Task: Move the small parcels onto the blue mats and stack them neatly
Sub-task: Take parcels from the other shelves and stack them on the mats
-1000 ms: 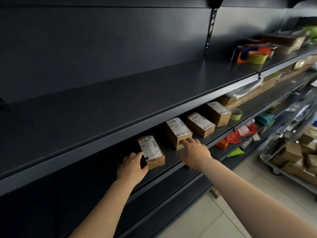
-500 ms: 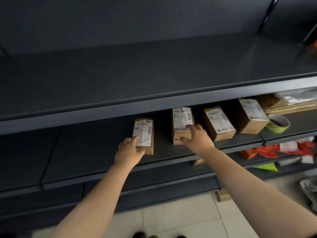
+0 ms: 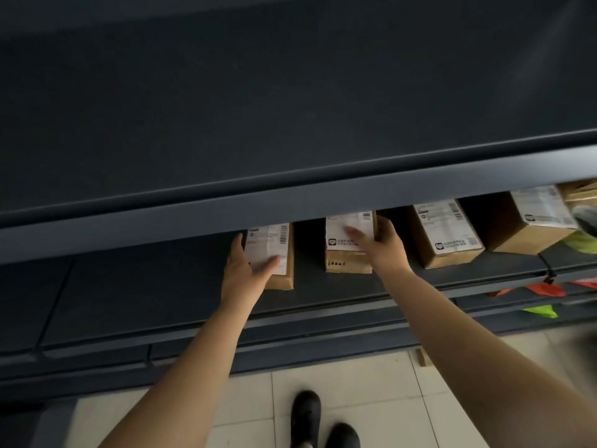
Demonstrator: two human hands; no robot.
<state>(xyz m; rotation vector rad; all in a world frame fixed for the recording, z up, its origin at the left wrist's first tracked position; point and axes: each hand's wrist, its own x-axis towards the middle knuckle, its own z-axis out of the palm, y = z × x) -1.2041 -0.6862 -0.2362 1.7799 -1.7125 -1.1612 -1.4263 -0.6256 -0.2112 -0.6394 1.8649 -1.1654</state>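
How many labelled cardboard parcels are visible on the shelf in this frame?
4, in a row on the middle shelf: the leftmost parcel under the left hand, the second parcel under the right hand, the third parcel, and the fourth parcel. Others may be hidden at the right edge.

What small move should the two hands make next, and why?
Probably close both hands and draw the boxes out toward the shelf edge. The left hand already wraps the left box, the right hand lies over the next box, and both boxes rest on the shelf. No blue mat is in view.
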